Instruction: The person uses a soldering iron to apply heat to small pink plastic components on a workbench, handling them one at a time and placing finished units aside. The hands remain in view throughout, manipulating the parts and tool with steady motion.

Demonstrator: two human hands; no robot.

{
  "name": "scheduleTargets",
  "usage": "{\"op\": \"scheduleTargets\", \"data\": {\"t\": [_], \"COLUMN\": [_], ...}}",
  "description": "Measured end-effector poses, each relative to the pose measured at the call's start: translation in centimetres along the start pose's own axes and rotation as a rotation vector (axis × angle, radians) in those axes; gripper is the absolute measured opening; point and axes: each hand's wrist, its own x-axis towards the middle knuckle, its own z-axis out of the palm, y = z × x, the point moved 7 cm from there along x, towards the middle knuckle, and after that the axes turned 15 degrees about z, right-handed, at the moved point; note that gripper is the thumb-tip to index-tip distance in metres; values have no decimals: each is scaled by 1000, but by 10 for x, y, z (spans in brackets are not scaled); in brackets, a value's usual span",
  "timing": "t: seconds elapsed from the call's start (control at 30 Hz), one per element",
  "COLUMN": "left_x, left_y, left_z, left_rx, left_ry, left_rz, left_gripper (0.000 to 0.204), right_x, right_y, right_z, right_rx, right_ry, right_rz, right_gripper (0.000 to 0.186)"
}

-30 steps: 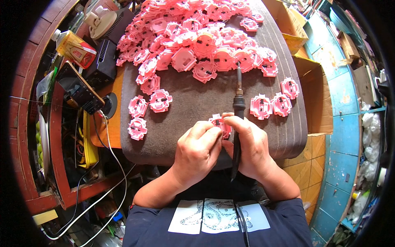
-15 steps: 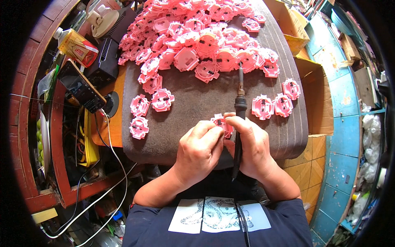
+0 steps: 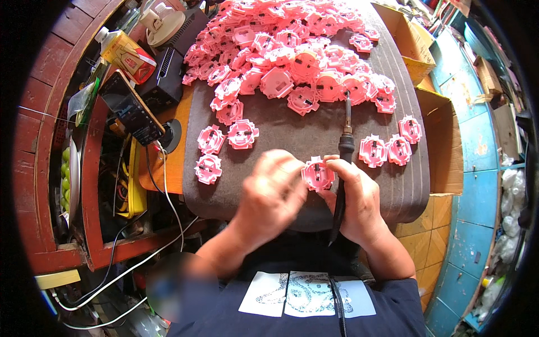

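My right hand (image 3: 360,197) pinches a pink plastic housing (image 3: 318,176) by its right side, near the front of the work surface. Small dark parts sit in the middle of this housing. A black-handled soldering iron (image 3: 346,147) also rests in the same hand, its tip pointing away from me toward the heap and its cord end hanging down. Just left of the housing is my left hand (image 3: 270,190), smeared by motion, so its fingers cannot be made out. Beyond both hands lies a big heap of similar pink housings (image 3: 275,42).
Several loose housings lie at the left (image 3: 209,169) and right (image 3: 373,151) of the dark mat (image 3: 281,135). A phone (image 3: 132,106) on a stand and a bottle (image 3: 128,56) are at the left. Cardboard boxes (image 3: 443,140) adjoin the right edge. White cables (image 3: 135,264) run at lower left.
My left hand has come away from the housing, which now shows more fully in my right hand. The whole view has shifted, so the scene sits farther right in the picture.
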Motion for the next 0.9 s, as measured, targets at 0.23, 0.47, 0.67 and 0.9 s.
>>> {"op": "scheduleTargets", "data": {"t": [0.23,0.47,0.67,0.9], "left_x": [18,8,-2,-9], "left_y": [-44,-1,17,-3], "left_z": [-47,-4,-9,-2], "left_rx": [601,519,374,106], "left_ry": [-269,-461,-251,-162], "left_rz": [-90,-61,113,164], "left_gripper": [29,52,61,42], "right_x": [1,3,-12,-19], "right_y": [0,20,23,-3], "right_z": [-5,-33,-44,6], "right_rx": [-27,-207,-214,40], "right_ry": [10,163,278,78], "right_rz": [31,111,88,-139], "right_gripper": [53,57,65,60]}}
